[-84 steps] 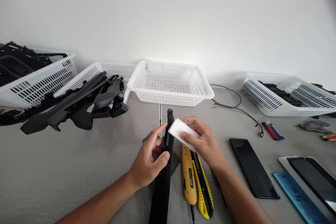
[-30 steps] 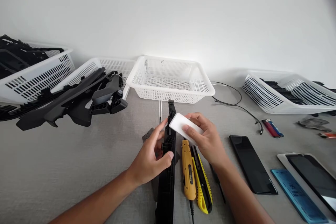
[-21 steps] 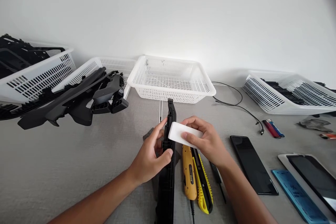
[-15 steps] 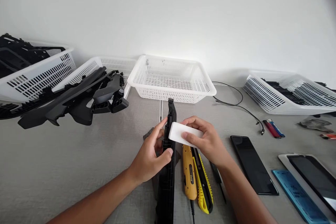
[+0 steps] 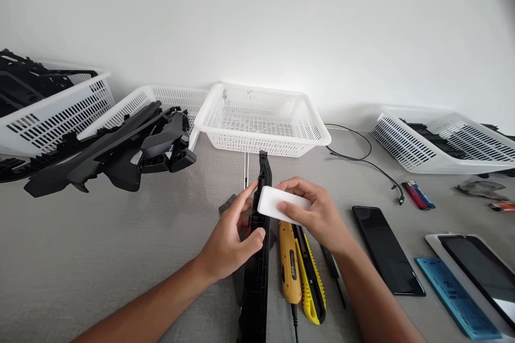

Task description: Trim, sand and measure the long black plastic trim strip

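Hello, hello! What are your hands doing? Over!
Left hand grips black plastic strip. Right hand presses white block on it. Yellow knives beside.

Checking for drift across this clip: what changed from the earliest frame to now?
The long black part has slid away from the person, its tip now almost at the middle white basket. The left hand still grips it. The right hand still presses the white block against the part, slightly lower than a second ago. The yellow knives, phone and black parts on the left lie as before.
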